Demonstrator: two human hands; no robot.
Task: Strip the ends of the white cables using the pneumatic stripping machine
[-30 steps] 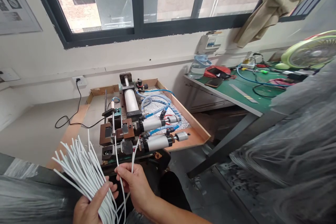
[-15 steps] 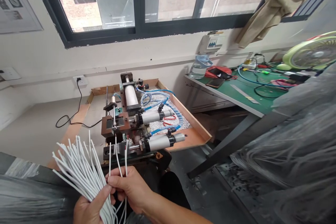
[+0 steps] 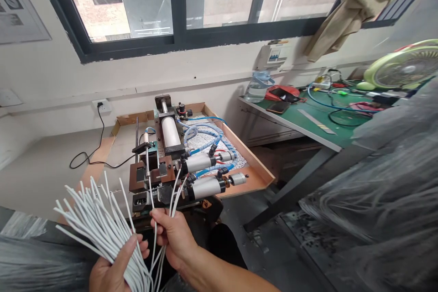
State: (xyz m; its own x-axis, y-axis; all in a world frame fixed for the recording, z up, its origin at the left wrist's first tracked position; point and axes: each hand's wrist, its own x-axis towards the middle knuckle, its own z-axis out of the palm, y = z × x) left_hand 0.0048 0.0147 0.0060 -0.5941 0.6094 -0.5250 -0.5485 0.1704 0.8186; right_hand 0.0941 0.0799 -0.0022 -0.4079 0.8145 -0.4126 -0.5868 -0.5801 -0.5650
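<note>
My left hand is closed around a fanned bundle of white wires at the lower left. My right hand pinches a few white wires and holds their tips up against the front of a small pneumatic machine. The machine has silver cylinders, blue air hoses and brown metal blocks, and it stands in a shallow wooden tray.
A green-topped bench at the right carries a water bottle, phones, cables and a green fan. A black cord runs to a wall socket. Clear plastic bags fill the right side. A window spans the wall above.
My right hand has pushed its few wires forward and up again, so their tips now reach the machine's front. The bundle in my left hand shifted slightly left.
</note>
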